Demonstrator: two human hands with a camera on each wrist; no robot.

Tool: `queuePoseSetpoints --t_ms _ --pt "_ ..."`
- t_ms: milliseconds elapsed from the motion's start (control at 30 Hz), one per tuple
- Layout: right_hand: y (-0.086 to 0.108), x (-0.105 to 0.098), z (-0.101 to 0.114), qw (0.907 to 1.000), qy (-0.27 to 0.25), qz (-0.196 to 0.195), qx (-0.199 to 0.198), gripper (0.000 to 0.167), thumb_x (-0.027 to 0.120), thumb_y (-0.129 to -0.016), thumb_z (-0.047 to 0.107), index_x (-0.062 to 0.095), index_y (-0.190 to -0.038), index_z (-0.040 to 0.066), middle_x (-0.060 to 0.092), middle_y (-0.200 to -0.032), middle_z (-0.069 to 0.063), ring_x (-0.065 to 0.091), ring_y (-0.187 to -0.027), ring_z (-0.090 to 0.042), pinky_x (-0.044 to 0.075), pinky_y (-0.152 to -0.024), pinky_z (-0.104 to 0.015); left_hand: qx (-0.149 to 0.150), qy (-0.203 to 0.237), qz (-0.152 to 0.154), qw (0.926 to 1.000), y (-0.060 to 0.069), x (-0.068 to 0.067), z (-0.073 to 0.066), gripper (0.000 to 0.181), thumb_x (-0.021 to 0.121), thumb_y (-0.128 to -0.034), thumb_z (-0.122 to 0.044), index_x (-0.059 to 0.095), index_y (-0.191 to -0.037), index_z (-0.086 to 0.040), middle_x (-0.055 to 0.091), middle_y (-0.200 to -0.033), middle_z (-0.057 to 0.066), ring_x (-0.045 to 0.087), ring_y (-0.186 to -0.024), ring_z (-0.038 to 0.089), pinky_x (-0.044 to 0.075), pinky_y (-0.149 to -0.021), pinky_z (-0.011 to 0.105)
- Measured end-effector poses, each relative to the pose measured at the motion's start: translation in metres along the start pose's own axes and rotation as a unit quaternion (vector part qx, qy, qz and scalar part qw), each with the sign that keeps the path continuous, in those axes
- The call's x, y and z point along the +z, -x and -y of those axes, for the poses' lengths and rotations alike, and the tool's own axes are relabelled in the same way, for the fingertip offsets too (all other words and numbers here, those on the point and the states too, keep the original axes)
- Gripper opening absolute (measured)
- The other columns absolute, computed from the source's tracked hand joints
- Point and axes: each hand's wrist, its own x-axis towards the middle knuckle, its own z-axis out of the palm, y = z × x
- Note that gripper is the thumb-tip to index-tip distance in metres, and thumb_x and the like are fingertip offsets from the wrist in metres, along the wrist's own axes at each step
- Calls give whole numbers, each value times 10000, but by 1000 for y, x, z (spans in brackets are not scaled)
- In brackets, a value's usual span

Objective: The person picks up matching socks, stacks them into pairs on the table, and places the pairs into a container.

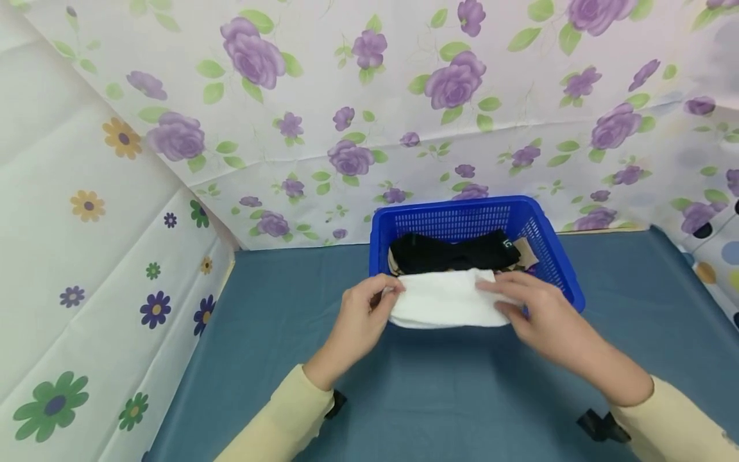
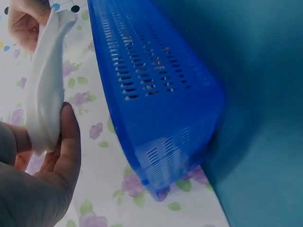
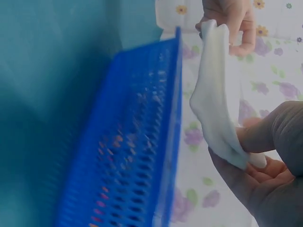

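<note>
A white piece of soft fabric, by its shape a sock [image 1: 444, 298], is stretched flat and layered between both hands, above the near rim of the blue basket [image 1: 562, 269]. My left hand [image 1: 360, 314] pinches its left end between thumb and fingers. At the other end my right hand [image 1: 543, 314] grips it, thumb below and fingers above in the head view. Seen edge-on in the right wrist view, the white sock [image 3: 215, 90] shows several layers with a slight bulge. Black fabric [image 1: 453, 253] with a small pale mark lies in the basket, partly hidden behind the white sock.
Beige pieces [image 1: 526, 253] show beside the black fabric in the basket. The basket stands on a blue-green table cover [image 1: 288, 289], against a flowered back sheet [image 1: 346, 83]. Another flowered sheet [image 1: 86, 269] hangs on the left.
</note>
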Motion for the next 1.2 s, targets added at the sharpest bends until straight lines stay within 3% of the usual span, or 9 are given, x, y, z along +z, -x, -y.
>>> queuePoseSetpoints --t_ms 100,300,400,500,667,800,933,1067,1200 --pt "-18 -13 -4 9995 313 -31 -48 534 697 -796 -11 593 -1267 217 636 -1138 -64 592 -826 -132 446 -554 -231 184 -29 -79 9998 -21 -4 -2 228 518 -956 -126 711 -1039 -214 656 -953 -54 447 -607 94 407 -556 219" --pt "-60 -32 -14 9972 696 262 123 488 659 -840 32 564 -1296 179 619 -1142 -119 603 -942 -229 488 -628 -325 -253 -214 175 9993 -71 -6 -6 241 539 -953 -254 657 -1161 -219 596 -794 23 414 -512 167 384 -500 284" --pt "-82 -36 -21 9963 697 448 208 466 643 -854 36 561 -1296 157 605 -1187 -150 610 -926 -262 495 -651 -365 -532 -519 341 9967 -93 -2 -6 336 614 -904 -318 614 -1216 -194 628 -990 28 554 -753 153 475 -674 314" --pt "-100 -36 -29 9957 652 612 248 453 642 -848 21 570 -1283 125 595 -1222 -173 615 -967 -303 505 -702 -403 -751 -813 471 9927 -110 4 -4 416 681 -856 -281 590 -1241 -152 586 -1252 20 569 -1034 150 478 -875 347" --pt "-120 -33 -46 9903 550 1080 674 471 646 -822 -17 561 -1278 62 551 -1288 -220 523 -1172 -385 496 -822 -481 -1142 -1080 775 9845 -134 18 5 443 715 -821 -213 586 -1234 -118 601 -1257 14 571 -1123 165 485 -899 331" --pt "-130 -24 -61 9782 504 1633 1181 482 623 -837 -11 534 -1305 60 492 -1346 -243 574 -1022 -347 497 -710 -400 -1418 -1197 1175 9756 -146 30 15 466 713 -823 -212 567 -1252 -103 581 -1284 24 514 -1218 182 472 -938 334" --pt "-137 -8 -77 9675 698 2014 1357 496 600 -832 -18 526 -1316 67 476 -1361 -245 544 -895 -293 446 -649 -355 -1608 -1465 1631 9623 -154 38 22 496 710 -828 -212 548 -1279 -83 545 -1333 46 502 -1238 205 468 -955 345" --pt "-141 7 -85 9589 896 2320 1367 493 592 -814 -27 540 -1297 56 476 -1359 -247 527 -1107 -358 468 -728 -395 -1767 -1851 2127 9430 -160 41 25 504 721 -821 -212 549 -1275 -77 536 -1344 48 506 -1232 211 472 -951 344" --pt "-144 16 -87 9522 1052 2537 1335 489 596 -793 -44 554 -1274 33 479 -1354 -251 456 -1218 -428 477 -799 -437 -1680 -2147 2551 9277 -165 45 28 435 725 -815 -188 590 -1205 -51 585 -1260 64 548 -1144 205 480 -925 348"
